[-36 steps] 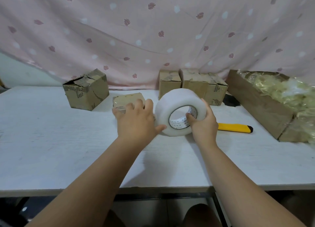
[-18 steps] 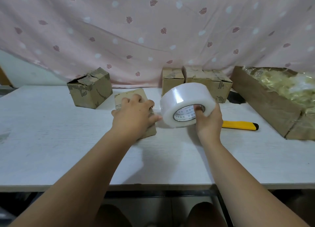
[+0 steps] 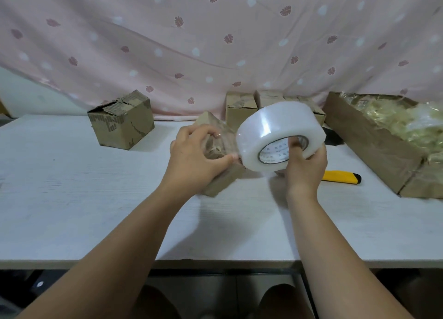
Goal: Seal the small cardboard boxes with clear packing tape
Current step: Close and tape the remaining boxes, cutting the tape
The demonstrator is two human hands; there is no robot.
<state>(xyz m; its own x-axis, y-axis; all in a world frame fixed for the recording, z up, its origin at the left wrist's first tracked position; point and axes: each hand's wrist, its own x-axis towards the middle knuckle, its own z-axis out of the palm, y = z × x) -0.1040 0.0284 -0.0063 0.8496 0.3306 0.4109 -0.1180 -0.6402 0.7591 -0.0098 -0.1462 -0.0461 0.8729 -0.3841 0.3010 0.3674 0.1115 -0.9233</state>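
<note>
Small cardboard boxes: five, as far as can be told. There is one torn-topped box (image 3: 121, 122), one tilted box (image 3: 225, 177), one back box (image 3: 241, 107), and what look like two more, a hidden box (image 3: 269, 99) and an edge box (image 3: 317, 115), both mostly behind the roll. One tape roll (image 3: 268, 127). One yellow knife (image 3: 335, 176). One large open carton (image 3: 369, 136). One counter (image 3: 72, 199). One curtain (image 3: 215, 43).

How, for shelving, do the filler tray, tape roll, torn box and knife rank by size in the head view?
1. Filler tray, cropped.
2. Tape roll and torn box look alike; the roll is nearer, so unranked.
3. Knife, partly hidden.
</note>
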